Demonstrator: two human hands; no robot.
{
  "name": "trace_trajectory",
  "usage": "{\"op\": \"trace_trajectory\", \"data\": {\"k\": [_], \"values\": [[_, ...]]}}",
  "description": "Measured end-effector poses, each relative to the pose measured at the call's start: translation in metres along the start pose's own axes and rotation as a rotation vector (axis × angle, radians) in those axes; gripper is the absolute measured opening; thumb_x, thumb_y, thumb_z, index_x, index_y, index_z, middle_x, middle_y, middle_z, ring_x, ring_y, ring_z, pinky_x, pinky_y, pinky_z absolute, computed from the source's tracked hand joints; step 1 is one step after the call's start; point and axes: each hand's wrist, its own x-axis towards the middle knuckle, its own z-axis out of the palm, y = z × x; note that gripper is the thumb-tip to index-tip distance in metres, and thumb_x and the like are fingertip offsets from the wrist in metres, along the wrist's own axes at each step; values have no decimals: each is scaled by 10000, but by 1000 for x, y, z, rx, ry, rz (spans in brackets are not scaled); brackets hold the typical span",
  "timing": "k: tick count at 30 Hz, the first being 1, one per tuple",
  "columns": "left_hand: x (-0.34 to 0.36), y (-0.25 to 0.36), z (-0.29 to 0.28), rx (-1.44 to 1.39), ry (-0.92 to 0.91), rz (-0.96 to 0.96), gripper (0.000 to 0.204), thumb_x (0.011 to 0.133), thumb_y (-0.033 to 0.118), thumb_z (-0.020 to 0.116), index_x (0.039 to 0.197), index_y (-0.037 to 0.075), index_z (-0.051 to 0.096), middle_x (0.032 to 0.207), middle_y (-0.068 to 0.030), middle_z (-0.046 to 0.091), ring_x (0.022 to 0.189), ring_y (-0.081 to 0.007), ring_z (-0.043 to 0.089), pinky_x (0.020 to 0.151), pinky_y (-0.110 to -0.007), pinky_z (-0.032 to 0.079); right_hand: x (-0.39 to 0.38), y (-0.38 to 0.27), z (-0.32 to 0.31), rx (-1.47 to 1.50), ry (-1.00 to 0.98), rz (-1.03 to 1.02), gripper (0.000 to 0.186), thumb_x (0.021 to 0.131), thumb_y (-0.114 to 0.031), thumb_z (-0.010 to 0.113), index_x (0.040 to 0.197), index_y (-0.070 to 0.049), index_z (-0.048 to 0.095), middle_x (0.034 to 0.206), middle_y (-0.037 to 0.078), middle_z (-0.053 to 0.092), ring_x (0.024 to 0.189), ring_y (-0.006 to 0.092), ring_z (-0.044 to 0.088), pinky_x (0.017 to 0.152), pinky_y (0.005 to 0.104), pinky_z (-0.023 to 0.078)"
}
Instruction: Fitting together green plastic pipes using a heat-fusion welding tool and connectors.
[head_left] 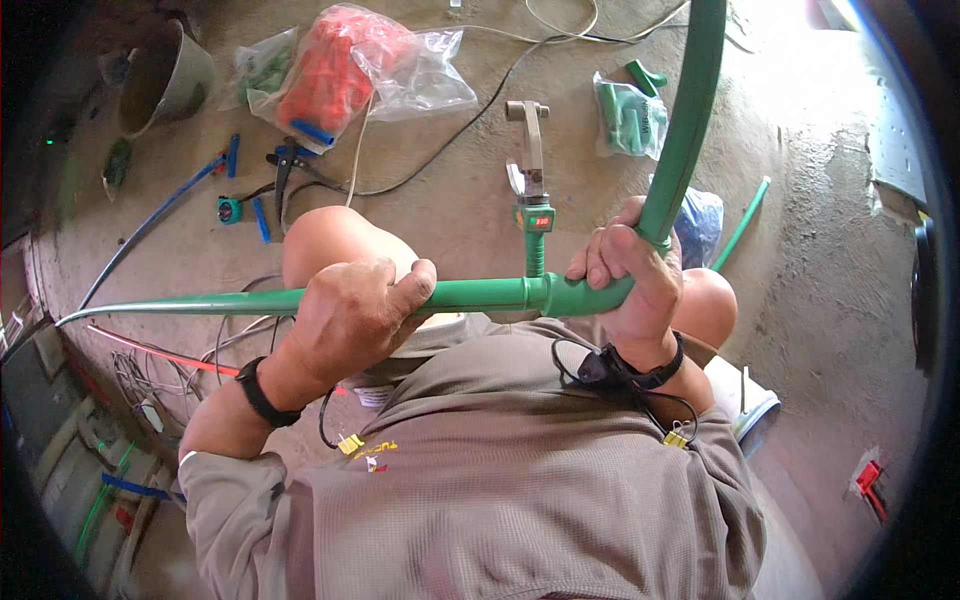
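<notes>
My left hand [350, 312] is wrapped round a long green plastic pipe [210, 303] that runs out to the left. At its right end the pipe meets a green elbow fitting [578, 298]. My right hand [640, 290] grips the elbow, its fingers curled over the joint. From there a second green pipe [692, 120] rises toward the top right. Just beyond the elbow stands a pipe fusion welder [537, 220] with a green handle, a lit red display and a metal heating head; the pipe partly hides its lower end.
Clear bags hold red fittings [335, 75] and green fittings [628, 118]. A black pipe cutter [285, 170], a tape measure [229, 209] and a bucket [168, 80] are on the floor at the left. Cables [480, 110] cross the floor. A short green pipe [742, 224] lies at the right.
</notes>
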Motion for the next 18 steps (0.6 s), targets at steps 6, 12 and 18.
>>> {"op": "trace_trajectory", "data": {"k": [6,12,18], "values": [[-5,1,5,71,29,35,431,803,304,753,1085,41,559,634,-54,468,545,-225,529,466,-380,388,-2,-9,8,-72,-20,72,223,892,-143,690,973,-31,515,621,13,470,533,143,551,614,365,560],[-1,7,7,103,105,19,425,799,447,730,961,82,584,616,-30,478,525,-186,543,445,-356,393,-2,-14,18,-119,-16,112,228,893,-154,689,974,-31,515,635,12,475,528,140,539,592,357,534],[2,5,6,108,57,-5,418,837,507,663,886,102,568,614,-31,493,520,-185,569,437,-351,414,3,-12,22,-148,25,136,219,890,-153,677,986,-40,516,638,5,463,518,134,509,573,349,501]]}}
